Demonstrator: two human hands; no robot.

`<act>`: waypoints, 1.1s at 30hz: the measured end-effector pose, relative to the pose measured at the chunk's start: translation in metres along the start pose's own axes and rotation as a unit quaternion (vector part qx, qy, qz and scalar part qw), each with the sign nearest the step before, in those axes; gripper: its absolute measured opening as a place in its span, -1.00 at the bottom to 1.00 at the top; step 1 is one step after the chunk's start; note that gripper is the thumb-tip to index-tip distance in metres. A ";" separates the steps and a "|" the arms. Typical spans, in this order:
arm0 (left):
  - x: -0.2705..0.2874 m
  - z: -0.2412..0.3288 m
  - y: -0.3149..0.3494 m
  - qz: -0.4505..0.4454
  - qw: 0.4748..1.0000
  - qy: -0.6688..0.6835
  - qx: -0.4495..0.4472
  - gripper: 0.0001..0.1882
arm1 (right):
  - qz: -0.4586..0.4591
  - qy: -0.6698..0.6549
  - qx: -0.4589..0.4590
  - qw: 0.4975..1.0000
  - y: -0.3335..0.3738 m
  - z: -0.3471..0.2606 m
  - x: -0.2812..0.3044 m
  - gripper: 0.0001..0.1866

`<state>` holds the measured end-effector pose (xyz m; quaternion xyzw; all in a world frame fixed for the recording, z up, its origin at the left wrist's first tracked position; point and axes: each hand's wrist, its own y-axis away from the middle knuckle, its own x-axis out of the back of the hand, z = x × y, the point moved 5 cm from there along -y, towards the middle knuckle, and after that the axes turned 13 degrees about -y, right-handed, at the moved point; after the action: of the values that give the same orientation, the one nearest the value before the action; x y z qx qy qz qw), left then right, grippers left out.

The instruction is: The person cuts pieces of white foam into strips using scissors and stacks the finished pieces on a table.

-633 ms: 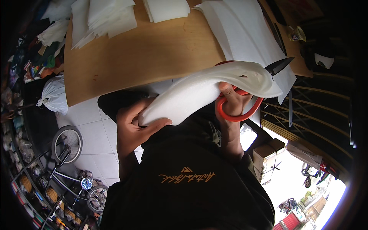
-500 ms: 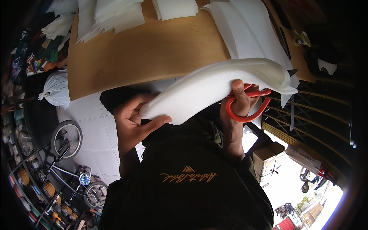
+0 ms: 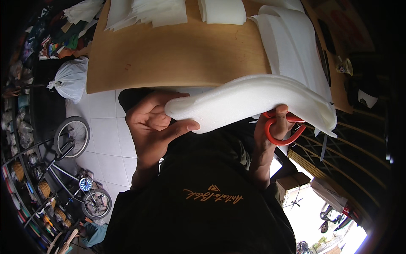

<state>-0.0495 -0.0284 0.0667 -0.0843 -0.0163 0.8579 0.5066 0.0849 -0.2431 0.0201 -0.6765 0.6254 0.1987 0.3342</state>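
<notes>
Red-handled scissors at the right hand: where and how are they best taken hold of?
Likely by the red handles, coming from below: their curved loop juts out beneath the lower edge of the folded white sheet. The right hand has its grip there. The blades can't be made out clearly behind the sheet, so that end seems the poorer choice.

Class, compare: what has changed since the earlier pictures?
The white sheet has shifted right, its right end lower in the picture; the black blade of the red-handled scissors no longer juts clearly past it. The table sits farther right and higher; a person in teal has appeared at lower left. Nothing was let go: the left hand still grips the sheet, the right hand the scissors.
</notes>
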 end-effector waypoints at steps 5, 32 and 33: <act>-0.001 0.010 0.006 0.004 0.998 -0.029 -0.054 -0.68 | -0.055 0.014 -0.028 0.998 0.003 0.002 0.016 -0.48; 0.000 0.013 -0.043 -0.083 0.980 -0.175 -0.052 -0.74 | -0.197 0.159 -0.125 0.959 0.010 -0.021 -0.027 -0.25; -0.014 0.012 -0.043 -0.102 0.983 -0.141 -0.060 -0.72 | -0.201 0.148 -0.143 0.958 0.014 -0.014 -0.033 -0.25</act>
<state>-0.0075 -0.0187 0.0852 0.0094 -0.1475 0.8023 0.5783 0.0644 -0.2295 0.0494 -0.8507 0.4842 0.1126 0.1709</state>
